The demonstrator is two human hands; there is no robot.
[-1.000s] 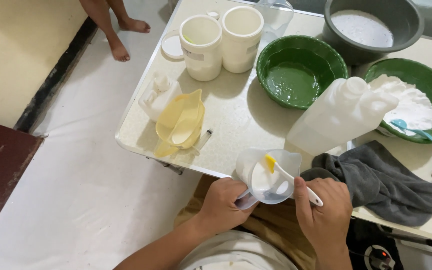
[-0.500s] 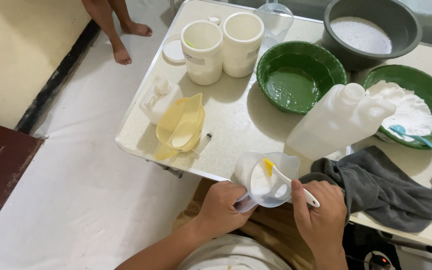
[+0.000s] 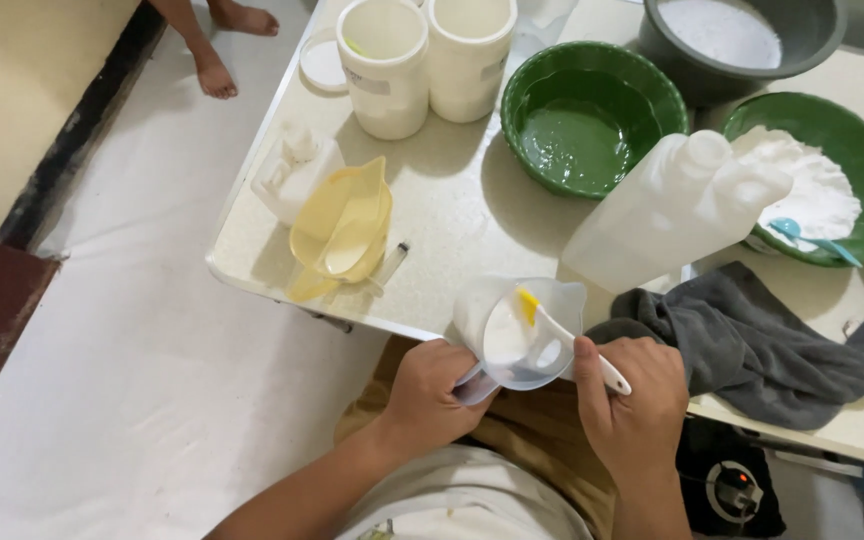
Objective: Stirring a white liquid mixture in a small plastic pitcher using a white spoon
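A pale table (image 3: 452, 230) stands over white floor. At its near edge the left hand (image 3: 432, 385) keeps its grip closed on the clear measuring cup (image 3: 517, 335) handle; the right hand (image 3: 632, 410) pinches a white spatula (image 3: 567, 335), whose yellow tip has barely shifted inside since a second ago, so stirring seems ongoing. A grey cloth (image 3: 752, 340) lies just right of the grip.
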